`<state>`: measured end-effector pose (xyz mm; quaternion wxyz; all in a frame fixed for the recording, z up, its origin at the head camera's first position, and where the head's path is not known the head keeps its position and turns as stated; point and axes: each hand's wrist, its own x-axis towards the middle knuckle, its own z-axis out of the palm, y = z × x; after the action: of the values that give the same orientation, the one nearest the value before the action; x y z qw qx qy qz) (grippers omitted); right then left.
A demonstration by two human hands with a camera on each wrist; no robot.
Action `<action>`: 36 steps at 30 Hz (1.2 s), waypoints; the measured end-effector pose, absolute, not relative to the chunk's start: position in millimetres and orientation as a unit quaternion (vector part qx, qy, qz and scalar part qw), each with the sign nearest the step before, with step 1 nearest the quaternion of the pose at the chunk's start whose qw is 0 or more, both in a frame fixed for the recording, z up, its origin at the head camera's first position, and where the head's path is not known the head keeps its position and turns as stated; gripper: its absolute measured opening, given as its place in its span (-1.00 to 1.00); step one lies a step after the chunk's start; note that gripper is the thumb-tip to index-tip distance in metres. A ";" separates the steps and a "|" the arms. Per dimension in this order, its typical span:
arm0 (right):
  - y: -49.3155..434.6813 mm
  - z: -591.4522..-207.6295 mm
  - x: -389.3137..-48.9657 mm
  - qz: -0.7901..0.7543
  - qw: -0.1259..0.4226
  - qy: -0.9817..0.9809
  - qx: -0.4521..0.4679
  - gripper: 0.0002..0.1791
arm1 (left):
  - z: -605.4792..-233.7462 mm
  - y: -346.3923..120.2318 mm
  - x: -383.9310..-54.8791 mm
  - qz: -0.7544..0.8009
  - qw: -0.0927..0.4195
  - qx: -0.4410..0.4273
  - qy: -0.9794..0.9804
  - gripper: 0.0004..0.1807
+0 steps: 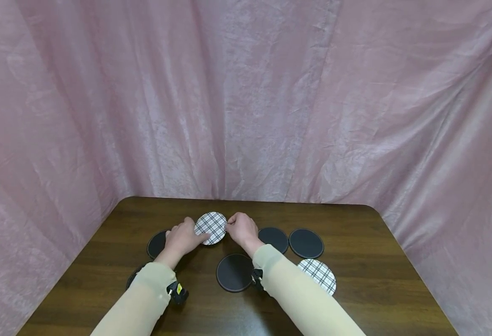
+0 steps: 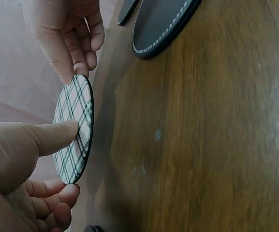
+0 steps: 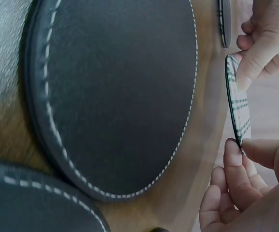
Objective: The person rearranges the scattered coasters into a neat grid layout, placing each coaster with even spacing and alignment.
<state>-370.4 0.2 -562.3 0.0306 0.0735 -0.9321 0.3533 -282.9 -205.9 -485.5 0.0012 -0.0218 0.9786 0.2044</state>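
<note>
A plaid coaster [image 1: 210, 227] is held near the far edge of the worktop [image 1: 376, 280], left of centre. The left hand [image 1: 183, 239] has its grip clamped on one side, thumb on the plaid face; the right hand [image 1: 243, 229] pinches the opposite rim. Five black coasters [image 1: 306, 243] lie around, and a second plaid one [image 1: 319, 273] sits toward the right edge, partly hidden by a sleeve [image 1: 305, 298].

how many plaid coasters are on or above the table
2: one plaid coaster held between the left hand and right hand, and a second plaid coaster partly covered by the right sleeve. The arms could hide more.
</note>
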 end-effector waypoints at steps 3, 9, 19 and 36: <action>5.2 -562.8 -371.8 0.351 0.042 -0.933 0.072 -0.85 | -484.0 -201.9 -281.0 0.211 -0.007 -0.019 0.977 -0.32; 19.6 -509.2 -332.8 0.376 0.037 -0.922 0.082 -0.86 | -483.2 -193.9 -277.1 0.226 -0.032 -0.009 0.973 -0.51; 43.9 -466.7 -296.8 0.373 0.022 -0.924 0.079 -0.77 | -488.4 -175.4 -277.5 0.244 -0.050 -0.003 0.969 -0.55; 74.6 -474.7 -297.7 0.344 0.025 -0.936 0.068 -0.78 | -496.0 -146.9 -275.7 0.280 -0.038 0.007 0.959 -0.62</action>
<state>-297.7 74.6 -474.7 0.0249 0.0684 -0.9362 0.3440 -275.7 -146.9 -496.0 -0.0378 0.0070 0.9593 0.2798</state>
